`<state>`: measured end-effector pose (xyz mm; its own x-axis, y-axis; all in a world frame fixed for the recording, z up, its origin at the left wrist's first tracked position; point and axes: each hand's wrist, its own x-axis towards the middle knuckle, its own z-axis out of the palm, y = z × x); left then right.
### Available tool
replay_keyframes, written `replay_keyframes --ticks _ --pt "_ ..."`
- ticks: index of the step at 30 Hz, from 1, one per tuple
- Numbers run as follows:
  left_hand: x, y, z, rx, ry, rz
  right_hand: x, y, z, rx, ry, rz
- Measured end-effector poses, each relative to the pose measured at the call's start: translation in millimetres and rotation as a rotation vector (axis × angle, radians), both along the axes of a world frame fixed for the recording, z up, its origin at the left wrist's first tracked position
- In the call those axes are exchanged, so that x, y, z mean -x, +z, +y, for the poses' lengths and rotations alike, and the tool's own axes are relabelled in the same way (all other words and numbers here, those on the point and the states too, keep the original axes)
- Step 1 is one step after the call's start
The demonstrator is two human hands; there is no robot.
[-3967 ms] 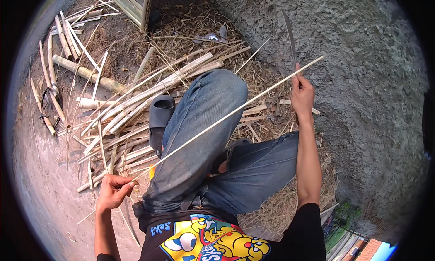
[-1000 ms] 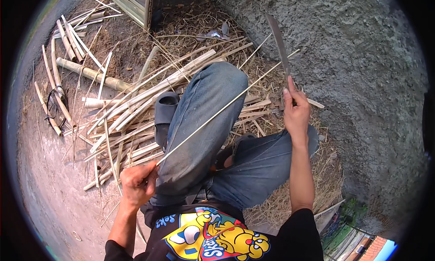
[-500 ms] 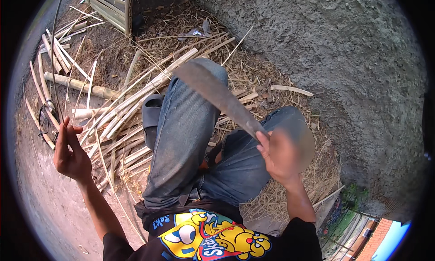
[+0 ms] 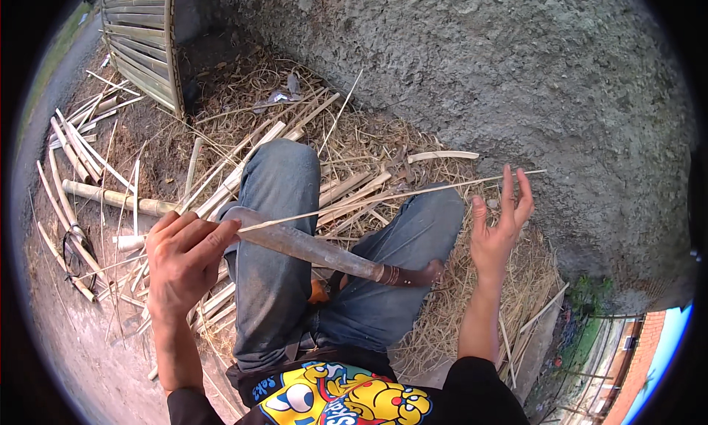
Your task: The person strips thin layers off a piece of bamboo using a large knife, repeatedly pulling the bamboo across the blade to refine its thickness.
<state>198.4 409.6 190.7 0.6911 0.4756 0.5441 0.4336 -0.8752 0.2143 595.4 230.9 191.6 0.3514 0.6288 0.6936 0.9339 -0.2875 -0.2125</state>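
A thin, pale bamboo strip stretches across my lap, rising slightly toward the right. My left hand is closed around its left part, over my left knee. Near the strip's right end is my right hand, its fingers stretched apart. The strip passes by those fingertips; whether they touch it I cannot tell. Across my thighs, below the strip, lies a machete with a broad worn blade and a dark brown handle pointing right. My left hand partly covers the area by the blade's tip.
Split bamboo pieces lie in front of my legs. At the left are a bamboo pole and curved strips tied with black cord. A slatted bamboo panel stands far left. A rough grey wall rises ahead and right.
The machete has left my right hand and now lies on my thighs. My left hand has moved inward, bringing the strip across my lap. My right hand has opened beside it.
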Motion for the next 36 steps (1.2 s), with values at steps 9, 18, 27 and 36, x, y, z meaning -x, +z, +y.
replay_keyframes --ticks 9,18,27,36 --pt "9.0 -4.3 22.5 -0.04 0.02 -0.051 -103.2 -62.9 -58.3 0.072 -0.171 0.183" --pt "124.4 -53.7 98.6 -0.122 0.527 -0.013 -169.1 -113.9 -129.8 0.034 -0.437 0.14" --pt "126.8 -123.2 123.7 0.135 0.728 -0.288 -158.8 -141.4 -127.2 0.026 -0.525 0.356" --pt "116.1 -181.0 98.0 0.283 0.656 -0.532 -130.2 -196.0 -141.4 0.11 -0.375 0.715"
